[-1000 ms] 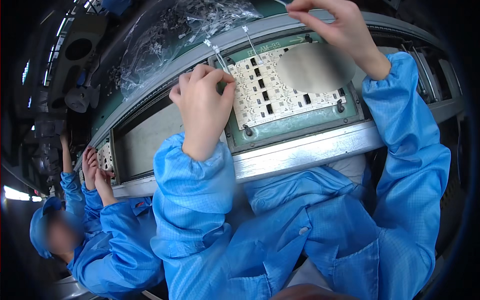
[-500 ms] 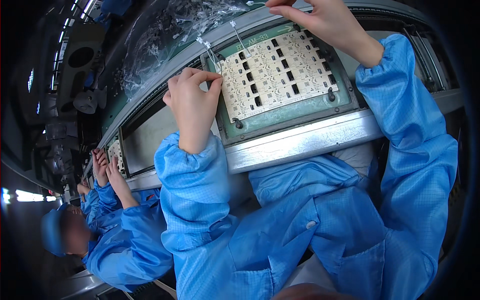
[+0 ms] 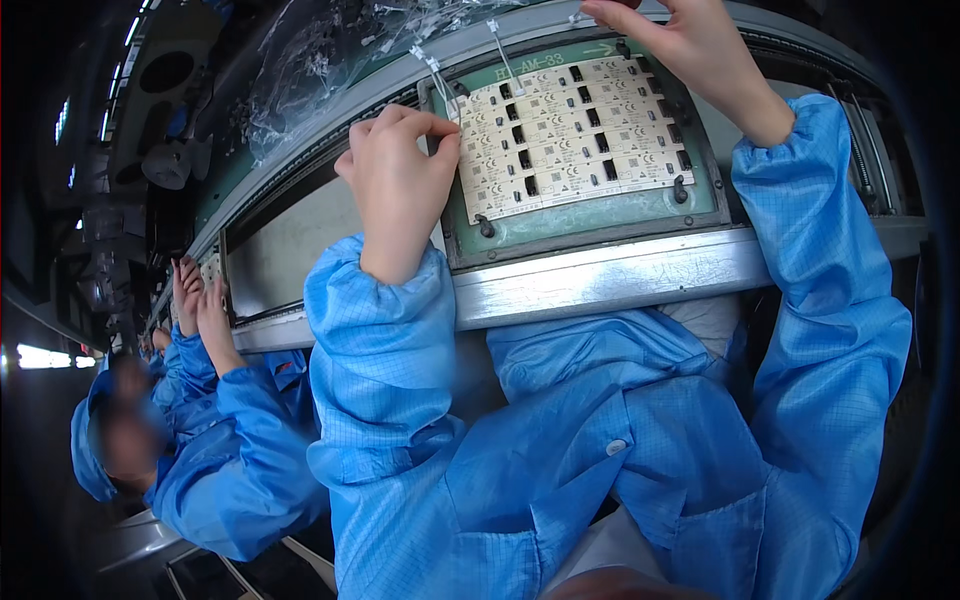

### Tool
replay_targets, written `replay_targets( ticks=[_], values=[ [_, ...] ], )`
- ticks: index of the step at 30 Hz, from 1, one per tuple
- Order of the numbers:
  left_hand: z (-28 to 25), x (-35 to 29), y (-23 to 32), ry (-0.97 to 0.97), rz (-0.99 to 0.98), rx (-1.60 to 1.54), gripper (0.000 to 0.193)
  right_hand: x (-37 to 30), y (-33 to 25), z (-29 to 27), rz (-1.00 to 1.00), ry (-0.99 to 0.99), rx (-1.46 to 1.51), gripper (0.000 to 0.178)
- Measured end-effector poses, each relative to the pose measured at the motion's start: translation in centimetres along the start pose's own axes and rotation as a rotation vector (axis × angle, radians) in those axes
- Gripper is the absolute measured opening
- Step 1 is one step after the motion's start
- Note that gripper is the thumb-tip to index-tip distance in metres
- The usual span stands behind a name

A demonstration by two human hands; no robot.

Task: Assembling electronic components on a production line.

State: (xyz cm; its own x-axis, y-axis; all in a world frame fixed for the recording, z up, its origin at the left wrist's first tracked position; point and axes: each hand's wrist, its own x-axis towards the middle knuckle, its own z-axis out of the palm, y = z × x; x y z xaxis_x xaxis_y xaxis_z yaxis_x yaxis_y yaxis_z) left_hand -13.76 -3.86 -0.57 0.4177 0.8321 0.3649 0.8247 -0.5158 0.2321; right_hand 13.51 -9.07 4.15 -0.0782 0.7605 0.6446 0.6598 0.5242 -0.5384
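A cream-coloured panel of circuit boards [image 3: 555, 128] with rows of black components lies in a green carrier [image 3: 590, 222]. At its left edge is my left hand [image 3: 398, 185], thumb and forefinger pinched at the lower ends of thin white connector wires [image 3: 432, 72]. Another white connector wire [image 3: 503, 52] runs from the far rail onto the panel's upper left part. Beyond the far right side is my right hand [image 3: 705, 65], its fingers closed on a small white connector [image 3: 578, 18] that is partly cut off by the picture's top edge.
The carrier sits between conveyor rails, with a metal front rail [image 3: 610, 280] close to my body. Clear plastic bags [image 3: 310, 95] with small white parts lie beyond the far rail. To the left, a co-worker in blue [image 3: 235, 470] holds both hands over the same line.
The whole view has shifted, so the panel sits slightly higher and farther right. My right hand has moved a little to the right with the connector. My left hand stays at the panel's left edge.
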Motion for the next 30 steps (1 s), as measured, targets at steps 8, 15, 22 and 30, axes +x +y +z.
replay_targets(
  ticks=[8,15,22,30],
  values=[
    [0.8,-0.5,0.5,0.127,0.087,0.066,0.006,-0.1,-0.9,-0.2,0.05,-0.023,-0.042,0.011],
    [-0.1,-0.5,0.3,0.059,0.066,0.026,0.01,0.1,-1.1,-0.3,0.06,-0.034,-0.048,0.011],
    [-0.4,-1.2,-0.1,0.084,0.096,0.046,0.012,0.3,-0.8,0.2,0.126,-0.043,0.019,0.01],
    [0.5,0.0,-0.1,0.055,0.025,0.006,0.008,0.0,-0.8,0.7,0.109,-0.073,-0.036,0.009]
  ],
)
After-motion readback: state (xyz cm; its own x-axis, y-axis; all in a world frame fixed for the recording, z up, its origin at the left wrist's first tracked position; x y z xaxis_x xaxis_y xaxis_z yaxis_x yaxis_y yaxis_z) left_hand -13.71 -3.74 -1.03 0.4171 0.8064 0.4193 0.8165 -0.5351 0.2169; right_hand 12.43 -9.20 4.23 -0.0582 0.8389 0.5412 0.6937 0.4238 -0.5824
